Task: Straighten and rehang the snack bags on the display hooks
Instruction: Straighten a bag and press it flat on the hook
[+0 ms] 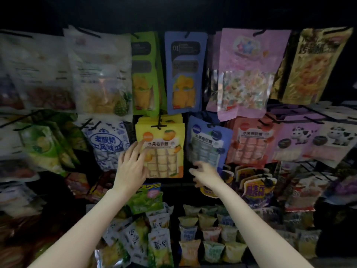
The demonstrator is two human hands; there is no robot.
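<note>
So the left hand (133,165) is lying flat with straight fingers on the left edge of the yellow snack bag stack (162,147), which is hanging dead centre on its black hook (159,125), grip spread and pressing rather than clamping. The right hand (202,174) is curling its fingers up at the bottom edge of the blue snack bag (208,144), over at 3 o'clock from the yellow one; it's blurry, so I honestly can't tell if that grip is pinching the bag or just brushing it. That blue bag is sitting tilted, top leaning left, so I'd guess that's the one being fixed. Best bet: steady the yellow stack with the flat palm, and nudge the blue one from the bottom corner so it's swinging square without slipping off. Stuff crowding in: the pink snack bag (251,144) is right at 3 o'clock of the blue, touching or nearly, and a big pink candy bag (249,74) is hanging over it at 1 o'clock, its bottom overlapping. Loose small packets (208,235) are piling at 6 o'clock below.
</note>
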